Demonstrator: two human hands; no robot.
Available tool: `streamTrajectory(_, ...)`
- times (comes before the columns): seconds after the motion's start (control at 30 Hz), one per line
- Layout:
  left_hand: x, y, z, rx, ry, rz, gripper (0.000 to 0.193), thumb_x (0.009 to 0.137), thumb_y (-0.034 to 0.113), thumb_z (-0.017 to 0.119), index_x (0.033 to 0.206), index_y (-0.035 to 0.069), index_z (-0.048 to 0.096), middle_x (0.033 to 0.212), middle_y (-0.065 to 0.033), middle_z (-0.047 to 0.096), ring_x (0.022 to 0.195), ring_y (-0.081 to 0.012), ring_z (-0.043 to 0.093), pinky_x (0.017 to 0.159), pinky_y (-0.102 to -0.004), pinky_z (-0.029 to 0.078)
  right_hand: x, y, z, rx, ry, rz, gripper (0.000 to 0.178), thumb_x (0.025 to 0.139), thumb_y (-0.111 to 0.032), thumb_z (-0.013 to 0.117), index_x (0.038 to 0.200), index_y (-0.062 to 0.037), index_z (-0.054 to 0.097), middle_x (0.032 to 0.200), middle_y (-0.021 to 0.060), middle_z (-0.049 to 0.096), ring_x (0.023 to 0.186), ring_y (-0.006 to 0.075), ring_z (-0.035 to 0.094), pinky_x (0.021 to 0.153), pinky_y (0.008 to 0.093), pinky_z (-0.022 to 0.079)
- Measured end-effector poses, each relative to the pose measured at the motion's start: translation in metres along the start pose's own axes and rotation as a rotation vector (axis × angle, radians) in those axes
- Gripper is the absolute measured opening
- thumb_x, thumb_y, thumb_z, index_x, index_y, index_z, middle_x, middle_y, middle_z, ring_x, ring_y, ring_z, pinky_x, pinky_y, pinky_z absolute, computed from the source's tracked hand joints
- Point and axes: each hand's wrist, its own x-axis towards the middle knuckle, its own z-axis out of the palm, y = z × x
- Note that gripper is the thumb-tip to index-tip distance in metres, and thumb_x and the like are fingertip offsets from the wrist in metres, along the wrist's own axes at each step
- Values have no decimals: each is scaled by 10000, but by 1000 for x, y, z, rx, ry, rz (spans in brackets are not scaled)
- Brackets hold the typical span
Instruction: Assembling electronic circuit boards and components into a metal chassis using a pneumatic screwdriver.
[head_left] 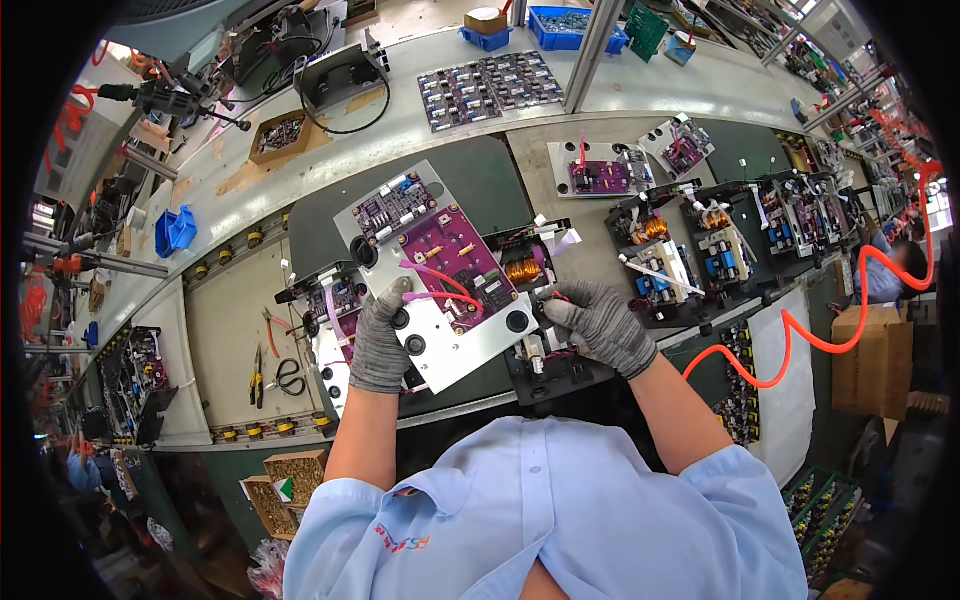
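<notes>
Silver plate is held tilted above the bench, in front of the chest, partly overlapping a black chassis with a copper coil. Its lower left edge is clamped in the gloved left hand, probably so that the parts can be kept clear of the grip. The gloved right hand is set well apart from the left, its fingers curled by the right corner and the chassis; whether plate or wiring is pinched there cannot be told. The populated face is turned upward, perhaps to be kept in sight. A purple circuit board and a smaller, densely filled board are carried on it, with pink leads looped across. The bare metal is bright and flat, dotted with black rings.
</notes>
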Motion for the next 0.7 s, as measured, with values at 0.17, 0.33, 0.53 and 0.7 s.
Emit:
streamTrajectory(0.17,8,-5,-1,-31,30,-4,426,811,285,737,1137,38,618,956,-77,673,850,-194,703,755,-332,614,18,48,1,294,-70,-59,313,963,-251,665,1182,-29,664,831,-10,634,661,38,537,573,188,446)
streamTrajectory(0.33,9,-8,-2,-43,119,-19,441,769,225,755,1148,34,635,983,-76,677,889,-206,699,794,-344,611,24,53,12,343,-140,-83,384,955,-230,678,1272,-26,602,777,-7,577,624,38,500,544,187,427)
streamTrajectory(0.53,14,-10,-4,-103,30,-18,434,764,197,750,1148,28,641,1027,-89,688,914,-226,700,819,-375,607,25,50,23,649,-303,-78,387,898,-201,740,1227,-37,619,805,17,602,611,79,522,533,198,421)
streamTrajectory(0.7,13,-11,-8,-111,10,-42,487,746,184,753,1186,27,617,1020,-93,689,909,-238,700,819,-399,612,28,54,26,714,-322,-84,410,864,-219,778,1204,-43,629,834,33,625,612,95,537,527,214,420)
